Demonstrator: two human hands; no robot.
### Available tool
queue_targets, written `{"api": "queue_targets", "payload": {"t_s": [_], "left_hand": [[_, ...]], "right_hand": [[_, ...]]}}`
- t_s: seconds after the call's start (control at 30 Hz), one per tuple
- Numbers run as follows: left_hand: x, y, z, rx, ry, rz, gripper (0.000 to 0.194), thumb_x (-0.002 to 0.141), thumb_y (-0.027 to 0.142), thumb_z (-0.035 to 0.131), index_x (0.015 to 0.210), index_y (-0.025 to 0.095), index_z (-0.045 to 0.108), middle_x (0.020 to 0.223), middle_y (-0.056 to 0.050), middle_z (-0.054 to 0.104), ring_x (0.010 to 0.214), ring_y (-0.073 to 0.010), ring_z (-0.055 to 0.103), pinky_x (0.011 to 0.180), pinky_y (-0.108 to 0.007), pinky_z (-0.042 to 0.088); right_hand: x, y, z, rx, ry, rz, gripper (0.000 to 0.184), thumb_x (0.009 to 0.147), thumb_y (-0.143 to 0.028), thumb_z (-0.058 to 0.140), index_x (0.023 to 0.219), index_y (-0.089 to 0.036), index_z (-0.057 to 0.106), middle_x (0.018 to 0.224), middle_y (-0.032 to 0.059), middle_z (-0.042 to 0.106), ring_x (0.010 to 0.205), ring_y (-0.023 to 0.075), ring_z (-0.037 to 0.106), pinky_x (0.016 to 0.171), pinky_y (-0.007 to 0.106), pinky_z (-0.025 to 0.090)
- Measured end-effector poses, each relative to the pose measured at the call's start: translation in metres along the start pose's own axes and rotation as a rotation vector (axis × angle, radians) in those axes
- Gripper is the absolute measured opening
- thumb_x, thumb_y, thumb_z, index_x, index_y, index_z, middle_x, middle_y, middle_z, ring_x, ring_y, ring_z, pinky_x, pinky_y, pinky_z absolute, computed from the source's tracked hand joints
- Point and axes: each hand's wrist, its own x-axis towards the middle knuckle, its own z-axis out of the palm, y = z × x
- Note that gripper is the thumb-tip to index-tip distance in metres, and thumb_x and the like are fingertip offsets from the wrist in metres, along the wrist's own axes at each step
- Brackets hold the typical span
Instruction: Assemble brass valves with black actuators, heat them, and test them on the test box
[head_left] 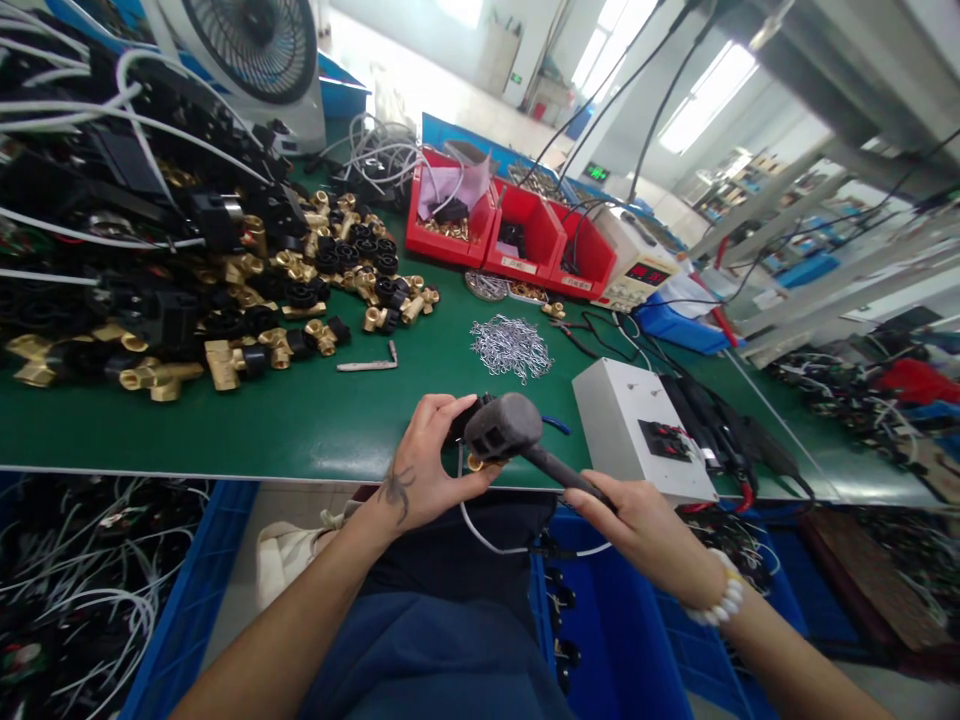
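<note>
Workbench with a flat green top (427, 335) runs from nine o'clock round to four. A heap of brass valve fittings and black plastic parts (244, 268) fills its ten o'clock side. Below, at five, sits a deep blue plastic crate (630, 620); a round white fan (255, 30) stands at eleven. Three open red plastic bins (529, 215) line up between twelve and one, and a white box with a black panel (611, 430) rests near four. Towards five, the right hand (637, 520) is wrapped round the handle of a black-headed mallet (510, 425). At seven, the left hand (431, 460) pinches a black part with a brass fitting (475, 463) at the bench's near edge, thumb against fingers; the mallet head overlaps it, contact impossible to tell. A thin white cable (501, 550) loops at six. Silvery wire clips (511, 348) lie piled near the dial's centre, an L-shaped grey metal key (367, 366) at nine
</note>
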Motion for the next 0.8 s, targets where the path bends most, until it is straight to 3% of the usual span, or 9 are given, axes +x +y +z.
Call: {"api": "queue_targets", "payload": {"t_s": [0.07,0.2,0.37,0.57,0.7,0.8], "left_hand": [[0.0,0.0001,0.0001,-0.011,-0.01,-0.02,0.063,0.076,0.033,0.076,0.132,0.015,0.051,0.121,-0.011,0.049,0.114,-0.0213,0.053,0.097,-0.039,0.053],[-0.0003,0.0003,-0.0002,0.007,-0.028,-0.043,0.067,0.075,0.033,0.076,0.134,0.017,0.049,0.124,-0.011,0.047,0.116,-0.0228,0.053,0.101,-0.042,0.051],[0.0005,0.0004,-0.0005,-0.008,-0.014,-0.007,0.065,0.076,0.033,0.076,0.134,0.017,0.049,0.122,-0.011,0.048,0.115,-0.0227,0.053,0.099,-0.042,0.052],[0.0004,-0.0009,-0.0007,-0.012,-0.029,-0.029,0.068,0.075,0.035,0.076,0.135,0.02,0.047,0.123,-0.01,0.047,0.113,-0.0223,0.053,0.097,-0.042,0.053],[0.0009,-0.001,0.0,-0.014,-0.027,-0.008,0.065,0.076,0.033,0.076,0.133,0.019,0.049,0.123,-0.011,0.048,0.115,-0.0231,0.052,0.098,-0.043,0.053],[0.0011,-0.0002,-0.0001,-0.014,-0.031,-0.039,0.063,0.075,0.033,0.077,0.131,0.019,0.05,0.123,-0.011,0.048,0.116,-0.0241,0.052,0.1,-0.045,0.052]], "right_hand": [[-0.0003,-0.0016,-0.0034,0.005,0.016,-0.025,0.064,0.095,-0.072,0.033,0.066,-0.017,0.049,0.053,0.0001,0.045,0.048,0.0113,0.039,0.047,0.026,0.025],[-0.0032,-0.0008,-0.0059,0.195,0.191,-0.07,0.065,0.096,-0.072,0.029,0.063,-0.018,0.044,0.052,-0.0011,0.037,0.047,0.0101,0.034,0.046,0.026,0.027],[0.0013,-0.0004,-0.0005,0.043,-0.035,0.02,0.063,0.094,-0.072,0.035,0.068,-0.017,0.051,0.053,-0.0003,0.043,0.048,0.011,0.037,0.046,0.025,0.023],[-0.004,-0.0027,-0.006,0.222,0.208,-0.009,0.063,0.096,-0.07,0.029,0.062,-0.019,0.044,0.053,-0.0009,0.038,0.046,0.0106,0.034,0.045,0.026,0.027],[-0.0025,-0.0052,-0.0038,0.012,-0.006,0.041,0.061,0.094,-0.07,0.036,0.068,-0.018,0.052,0.052,0.0002,0.044,0.047,0.0121,0.038,0.046,0.026,0.024],[-0.0026,-0.0065,-0.0081,0.028,0.062,-0.015,0.061,0.095,-0.069,0.036,0.065,-0.018,0.05,0.053,0.0004,0.044,0.048,0.0119,0.038,0.047,0.026,0.026]]}}
